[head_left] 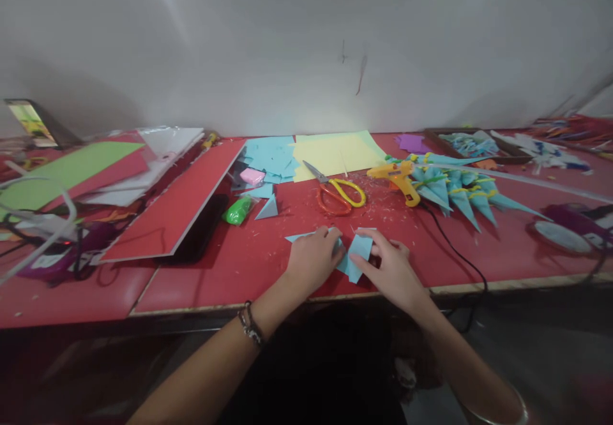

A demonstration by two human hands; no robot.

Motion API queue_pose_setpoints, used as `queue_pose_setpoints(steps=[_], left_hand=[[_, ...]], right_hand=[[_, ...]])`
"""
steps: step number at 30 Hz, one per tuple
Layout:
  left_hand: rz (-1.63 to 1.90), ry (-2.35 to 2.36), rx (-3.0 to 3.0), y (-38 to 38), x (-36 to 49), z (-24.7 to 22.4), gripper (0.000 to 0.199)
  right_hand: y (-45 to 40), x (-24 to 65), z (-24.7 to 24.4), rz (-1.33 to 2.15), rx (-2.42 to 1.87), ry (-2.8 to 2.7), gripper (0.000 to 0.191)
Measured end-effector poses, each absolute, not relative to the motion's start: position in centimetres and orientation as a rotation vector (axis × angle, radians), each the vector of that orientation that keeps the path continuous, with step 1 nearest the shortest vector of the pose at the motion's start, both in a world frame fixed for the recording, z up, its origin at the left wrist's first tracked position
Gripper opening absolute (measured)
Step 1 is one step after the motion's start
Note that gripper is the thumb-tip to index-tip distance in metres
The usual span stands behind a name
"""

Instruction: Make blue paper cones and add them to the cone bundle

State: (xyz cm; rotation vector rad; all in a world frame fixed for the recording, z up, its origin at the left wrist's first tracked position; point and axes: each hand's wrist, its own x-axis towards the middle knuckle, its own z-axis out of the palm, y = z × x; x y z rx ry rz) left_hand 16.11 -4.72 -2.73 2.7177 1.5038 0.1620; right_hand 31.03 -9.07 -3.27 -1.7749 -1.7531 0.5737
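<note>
A folded piece of blue paper (360, 246) lies near the front edge of the red table (230, 246), between my two hands. My left hand (313, 256) presses on its left part, fingers curled, with a pointed blue tip showing past the knuckles. Thumb and fingers of my right hand (390, 268) pinch the right part of the same paper. Just beyond lie scissors (340, 194) with a red and a yellow handle. A small folded blue triangle (268, 208) and a green bag (238, 210) sit to the left of them.
A yellow glue gun (397, 178) with a black cord lies before blue paper cones (460, 192). Blue paper pieces (275, 156) and a yellow sheet (335, 150) are by the wall. A red board (177, 211) slants at left. A phone (31, 123) leans far left.
</note>
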Motion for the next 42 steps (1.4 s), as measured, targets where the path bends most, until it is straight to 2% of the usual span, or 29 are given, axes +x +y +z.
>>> queue_pose_setpoints(steps=[8, 16, 27, 29, 34, 38, 42], left_hand=[[0.203, 1.533, 2.681, -5.2, 16.5, -2.5, 0.038], [0.195, 1.489, 2.675, -5.4, 16.5, -2.3, 0.057], [0.261, 1.42, 2.631, -5.7, 15.9, -2.7, 0.072], [0.24, 1.395, 2.614, -5.4, 15.9, -2.4, 0.067], [0.329, 1.192, 2.39, -4.2, 15.5, -0.6, 0.032], [0.485, 0.913, 2.097, -3.8, 14.9, 0.0, 0.034], [0.49, 0.925, 2.035, -2.8, 13.5, 0.1, 0.026]], right_hand=[[-9.5, 31.5, -3.8, 0.508, -1.777, -1.826, 0.024], [-11.0, 32.7, -3.9, 0.362, -1.837, -1.795, 0.022], [-11.4, 34.4, -3.3, 0.399, -1.769, -1.816, 0.023], [-11.2, 34.3, -2.9, 0.465, -1.66, -1.822, 0.021], [-9.8, 32.5, -1.8, 0.523, -1.466, -1.76, 0.019], [-8.2, 30.7, -1.3, 0.547, -1.397, -1.708, 0.019], [-6.9, 29.2, -1.5, 0.582, -1.38, -1.676, 0.023]])
